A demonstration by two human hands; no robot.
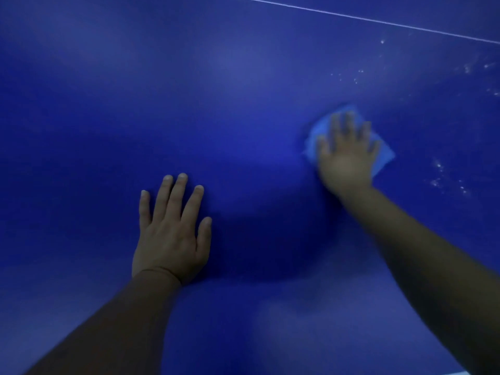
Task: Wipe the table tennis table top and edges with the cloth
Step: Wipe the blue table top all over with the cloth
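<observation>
Two hands, left hand [170, 234] and right hand [346, 158], one cloth [384, 155], one table [135, 90].

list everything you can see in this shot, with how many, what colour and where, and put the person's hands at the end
table: one, deep blue, fills the whole view
line: one, white, thin, runs across the table at the top right
specks: many, whitish, scattered on the table at the right, above and to the right of the cloth
cloth: one, light blue, flat on the table at the right, under the right hand
left hand: one, flat on the bare table at lower centre left, fingers spread
right hand: one, blurred, fingers straight, presses on the cloth
</observation>
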